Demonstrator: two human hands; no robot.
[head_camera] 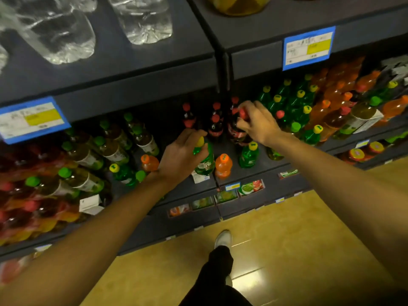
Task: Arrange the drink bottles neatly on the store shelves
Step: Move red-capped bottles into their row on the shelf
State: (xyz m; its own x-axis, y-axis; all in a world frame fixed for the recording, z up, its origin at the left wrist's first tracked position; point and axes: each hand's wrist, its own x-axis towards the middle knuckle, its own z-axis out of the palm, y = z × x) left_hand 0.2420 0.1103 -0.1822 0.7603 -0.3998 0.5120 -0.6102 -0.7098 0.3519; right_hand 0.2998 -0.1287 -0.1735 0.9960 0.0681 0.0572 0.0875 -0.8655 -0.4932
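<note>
My left hand point(180, 154) grips the neck of a green bottle with a yellow cap point(205, 161) standing near the front edge of the dark shelf point(198, 186). Further back, my right hand point(257, 122) holds a dark cola bottle with a red cap point(237, 132) by its top. Two more cola bottles point(215, 125) stand just left of it. An orange bottle point(223, 165) and another green bottle point(249, 155) stand loose at the shelf front between my arms.
Green-capped tea bottles point(114, 149) fill the shelf's left side; green and orange soda bottles point(309, 107) crowd the right. Clear water bottles point(143, 21) lie on the shelf above. Price tags point(308, 48) hang on the shelf edges. My leg and shoe point(223, 239) are on the tan floor below.
</note>
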